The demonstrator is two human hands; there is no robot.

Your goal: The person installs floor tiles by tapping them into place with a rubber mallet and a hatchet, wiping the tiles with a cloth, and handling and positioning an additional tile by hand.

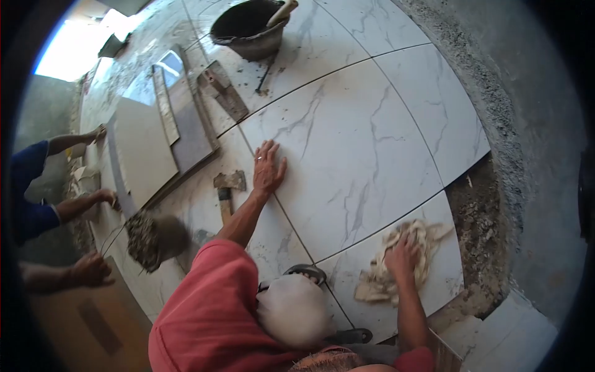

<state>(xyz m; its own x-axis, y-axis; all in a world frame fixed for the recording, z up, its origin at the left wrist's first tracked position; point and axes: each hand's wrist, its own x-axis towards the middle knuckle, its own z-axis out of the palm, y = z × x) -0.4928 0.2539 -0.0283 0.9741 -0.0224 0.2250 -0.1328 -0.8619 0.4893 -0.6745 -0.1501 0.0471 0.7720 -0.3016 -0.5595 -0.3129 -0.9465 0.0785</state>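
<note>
My left hand (268, 167) lies on a white marbled tile (347, 149), fingers spread, with a ring on one finger and nothing held. Below and left of it, a hatchet-like hammer (229, 186) rests on the tiles. At the lower right, my right hand (404, 253) presses on a crumpled, dirty cream cloth (427, 239) over another tile. Its fingers lie flat along the cloth.
A black bucket (248, 40) with a handle sticking out stands at the top. Stacked tiles (142, 142) lie left. Co-workers' arms (74, 208) reach in at left, beside a mortar-filled bucket (170, 239). Rough mortar (474, 229) borders the right.
</note>
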